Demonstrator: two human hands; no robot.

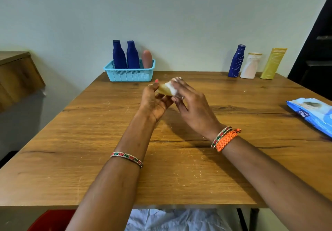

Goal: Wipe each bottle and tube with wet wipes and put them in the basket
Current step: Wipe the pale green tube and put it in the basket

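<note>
Head view: mid-tabletop point(107, 158), both hands raised just above it.
Left hand point(154, 101): fingers curled round yellow tube point(164, 88).
Right hand point(192, 105): fingers press white wipe point(173, 87) onto tube.
Basket point(129, 74): far edge, holds two blue bottles point(125, 54), one pink tube point(147, 59).
Far right: blue bottle point(236, 60), white bottle point(250, 65), yellow bottle point(273, 63) standing.
Wipes pack point(312, 114): right edge.

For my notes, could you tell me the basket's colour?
Light blue basket, clearest in the head view.
</note>
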